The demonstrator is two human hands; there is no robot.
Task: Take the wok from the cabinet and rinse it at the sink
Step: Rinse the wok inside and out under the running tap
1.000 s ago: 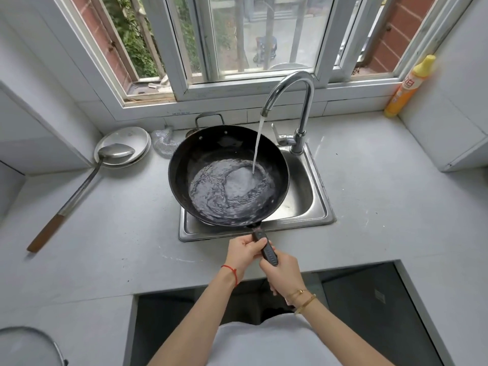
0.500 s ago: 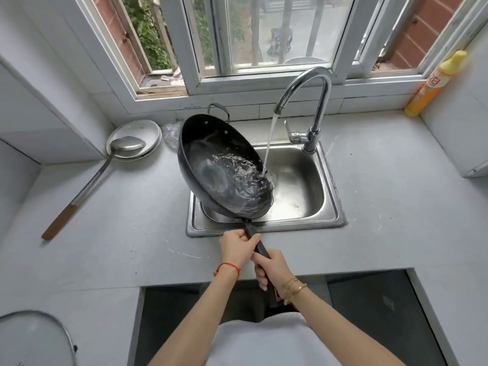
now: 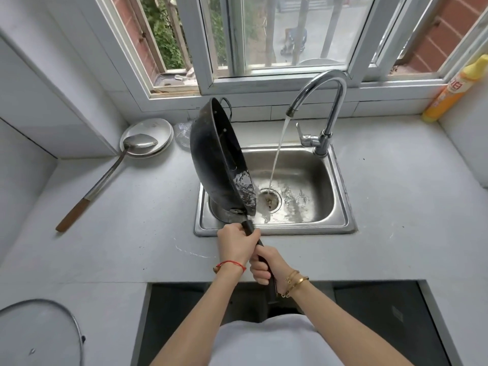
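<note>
Black wok (image 3: 215,157) now tipped near-vertical over the sink's (image 3: 340,228) left side, up from flat under the faucet (image 3: 320,101) a second ago, left hand (image 3: 236,245) and right hand (image 3: 266,264) both clenching its handle, rinse water dumping out, so rinsing looks nearly done.

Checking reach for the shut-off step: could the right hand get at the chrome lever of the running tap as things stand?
Probably yes, once it lets go. The right hand grips the black wok's handle; bare steel sink lies between it and the chrome tap lever, the wok tilted off left.
</note>
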